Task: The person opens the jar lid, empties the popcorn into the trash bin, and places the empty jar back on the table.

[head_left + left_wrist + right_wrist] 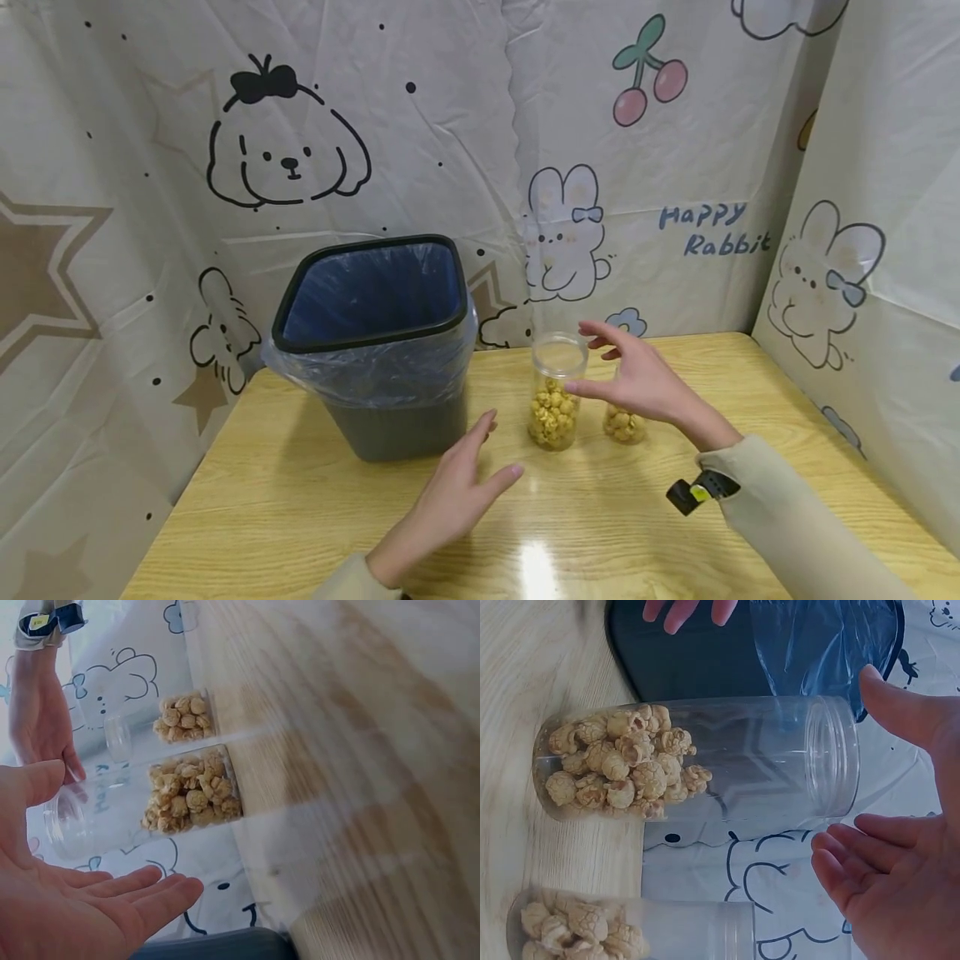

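A tall clear plastic jar (555, 408), about half full of popcorn, stands upright on the table. Its round top (832, 757) shows a threaded rim. My right hand (637, 375) is beside that top, thumb and fingers spread apart around the rim's right side, holding nothing. A shorter clear jar (624, 423) with popcorn stands just to the right, partly hidden under the right hand. My left hand (461, 492) hovers over the table in front of the bin, fingers extended and thumb apart. In the left wrist view its palm (75, 907) faces the tall jar.
A grey trash bin (405, 429) with a black rim and a blue-looking plastic liner (375, 292) stands left of the jars. The wooden table (300, 517) meets a printed cloth backdrop (450, 125) behind and at both sides. A dark wrist strap (716, 483) sits on the right sleeve.
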Demonstrator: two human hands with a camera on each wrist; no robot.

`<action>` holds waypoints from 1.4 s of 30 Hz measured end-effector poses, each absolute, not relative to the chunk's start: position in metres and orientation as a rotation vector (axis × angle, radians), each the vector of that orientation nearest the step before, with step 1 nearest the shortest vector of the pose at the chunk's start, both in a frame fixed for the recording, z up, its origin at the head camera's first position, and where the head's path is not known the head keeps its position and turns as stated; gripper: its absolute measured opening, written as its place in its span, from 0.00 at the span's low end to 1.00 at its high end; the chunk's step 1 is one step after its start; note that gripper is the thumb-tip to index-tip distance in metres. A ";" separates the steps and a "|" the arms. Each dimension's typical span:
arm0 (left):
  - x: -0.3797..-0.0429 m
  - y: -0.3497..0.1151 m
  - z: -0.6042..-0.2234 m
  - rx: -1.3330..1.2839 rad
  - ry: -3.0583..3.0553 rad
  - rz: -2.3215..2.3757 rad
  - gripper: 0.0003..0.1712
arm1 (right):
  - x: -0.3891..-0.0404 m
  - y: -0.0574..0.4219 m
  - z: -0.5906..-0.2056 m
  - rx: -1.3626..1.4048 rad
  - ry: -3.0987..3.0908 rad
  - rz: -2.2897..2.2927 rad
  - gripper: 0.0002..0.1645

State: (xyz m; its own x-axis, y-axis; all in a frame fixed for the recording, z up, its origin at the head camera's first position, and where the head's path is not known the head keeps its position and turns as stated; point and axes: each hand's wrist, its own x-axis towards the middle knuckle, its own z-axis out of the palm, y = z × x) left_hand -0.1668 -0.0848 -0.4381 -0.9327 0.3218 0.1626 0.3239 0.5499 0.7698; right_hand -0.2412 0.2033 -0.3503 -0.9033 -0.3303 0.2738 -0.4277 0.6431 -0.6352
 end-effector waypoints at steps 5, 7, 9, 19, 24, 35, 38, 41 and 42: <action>-0.178 -0.075 -0.437 -0.564 -2.775 -1.405 0.52 | -0.249 0.201 -0.352 0.645 -2.743 1.141 0.56; -0.183 -0.071 -0.438 -0.565 -2.765 -1.420 0.52 | -0.252 0.200 -0.353 0.658 -2.744 1.162 0.56; -0.190 -0.067 -0.440 -0.573 -2.751 -1.450 0.52 | -0.254 0.200 -0.354 0.674 -2.742 1.186 0.56; -0.226 -0.045 -0.452 -0.495 -2.759 -1.533 0.54 | -0.261 0.200 -0.360 0.713 -2.719 1.297 0.53; -0.240 -0.035 -0.454 -0.492 -2.762 -1.558 0.55 | -0.264 0.201 -0.361 0.719 -2.705 1.343 0.53; -0.250 -0.021 -0.453 -0.550 -2.681 -1.692 0.51 | -0.267 0.202 -0.360 0.714 -2.704 1.378 0.52; -0.250 -0.020 -0.453 -0.576 -2.652 -1.737 0.50 | -0.267 0.202 -0.360 0.719 -2.695 1.377 0.51; -0.249 -0.020 -0.454 -0.583 -2.635 -1.778 0.49 | -0.266 0.201 -0.360 0.723 -2.689 1.386 0.51; -0.249 -0.020 -0.454 -0.578 -2.639 -1.785 0.48 | -0.265 0.201 -0.360 0.723 -2.688 1.388 0.51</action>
State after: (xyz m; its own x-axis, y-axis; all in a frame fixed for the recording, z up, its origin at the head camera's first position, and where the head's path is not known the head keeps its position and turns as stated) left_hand -0.2492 -0.0204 -0.4537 -0.9319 0.3431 0.1179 0.2372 0.3301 0.9137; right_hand -0.2652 0.2010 -0.3598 -0.8914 -0.3881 0.2342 -0.4156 0.4937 -0.7639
